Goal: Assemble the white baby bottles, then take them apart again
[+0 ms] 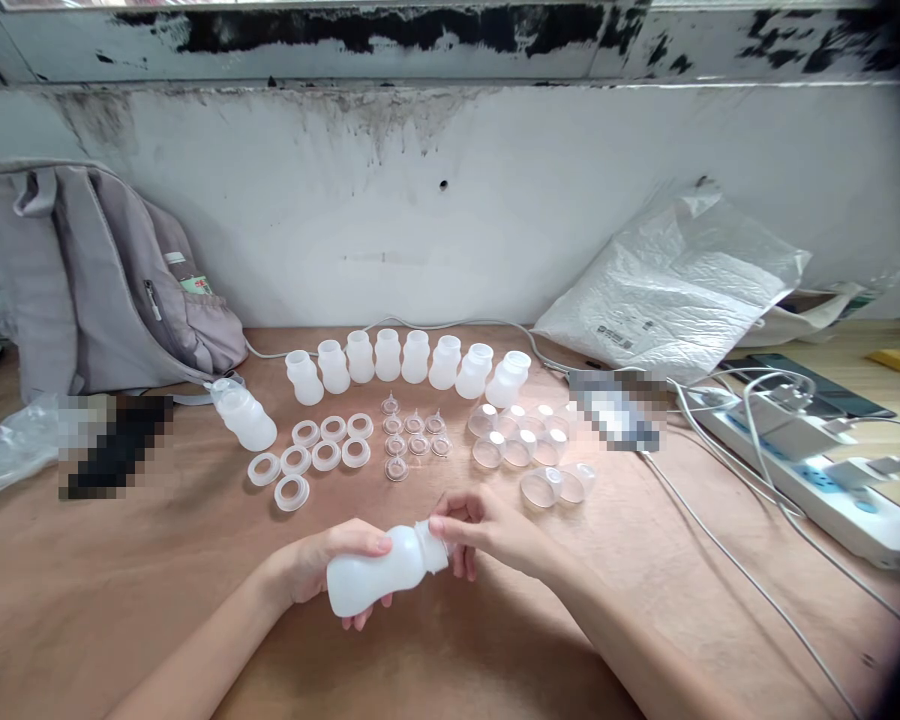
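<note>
My left hand (pixel 322 565) is wrapped round the body of a white plastic bottle (pixel 379 580), held on its side low over the wooden table (pixel 120 580). My right hand (pixel 487 530) pinches the bottle's neck end, its fingers closed on the top (pixel 436 545). Behind the hands lie groups of parts: white rings (pixel 315 455), small clear teats (pixel 412 435) and clear caps (pixel 529 450). A row of several upright white bottles (pixel 405 365) stands further back, with one more bottle lying on its side (pixel 246 415) at the left.
A grey backpack (pixel 90 280) leans on the wall at the back left. A crumpled plastic bag (pixel 675 280) lies back right. A white power strip (pixel 817 470) with plugs and cables runs along the right. A clear bag (pixel 15 445) lies at the left edge.
</note>
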Motion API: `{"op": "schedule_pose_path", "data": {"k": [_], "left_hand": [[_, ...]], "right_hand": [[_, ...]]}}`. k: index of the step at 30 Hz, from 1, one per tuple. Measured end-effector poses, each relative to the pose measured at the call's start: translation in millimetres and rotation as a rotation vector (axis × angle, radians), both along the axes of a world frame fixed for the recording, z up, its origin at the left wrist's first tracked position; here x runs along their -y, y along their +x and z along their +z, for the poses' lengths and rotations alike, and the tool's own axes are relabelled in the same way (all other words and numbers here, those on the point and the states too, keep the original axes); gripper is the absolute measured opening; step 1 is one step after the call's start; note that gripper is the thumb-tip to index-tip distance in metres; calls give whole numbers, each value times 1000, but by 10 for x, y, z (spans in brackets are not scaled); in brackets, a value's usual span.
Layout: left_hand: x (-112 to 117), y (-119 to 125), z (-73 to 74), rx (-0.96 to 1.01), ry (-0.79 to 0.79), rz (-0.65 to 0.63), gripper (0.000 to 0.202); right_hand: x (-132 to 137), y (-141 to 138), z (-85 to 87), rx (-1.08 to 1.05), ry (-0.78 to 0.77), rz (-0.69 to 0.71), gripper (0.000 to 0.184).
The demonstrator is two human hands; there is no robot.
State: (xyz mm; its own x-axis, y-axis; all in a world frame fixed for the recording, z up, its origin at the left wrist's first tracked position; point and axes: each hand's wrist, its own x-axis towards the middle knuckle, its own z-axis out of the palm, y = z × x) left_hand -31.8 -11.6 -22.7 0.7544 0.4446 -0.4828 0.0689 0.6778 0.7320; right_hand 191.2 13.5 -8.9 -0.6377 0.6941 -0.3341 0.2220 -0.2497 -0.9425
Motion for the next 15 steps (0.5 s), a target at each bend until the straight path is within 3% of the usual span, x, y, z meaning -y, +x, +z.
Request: {"op": "schedule_pose_path", "data": {"k": [6, 9, 15], "left_hand": [[1, 18, 29, -26, 47, 22, 35], [9, 26, 84, -79, 151, 5, 36], [107, 124, 201, -465, 960, 140, 38]], "right_hand": [[12, 0, 52, -44, 55, 97, 45], [24, -23, 49, -30, 57, 43, 46], [18, -63, -78, 152, 19, -67, 42]]}}
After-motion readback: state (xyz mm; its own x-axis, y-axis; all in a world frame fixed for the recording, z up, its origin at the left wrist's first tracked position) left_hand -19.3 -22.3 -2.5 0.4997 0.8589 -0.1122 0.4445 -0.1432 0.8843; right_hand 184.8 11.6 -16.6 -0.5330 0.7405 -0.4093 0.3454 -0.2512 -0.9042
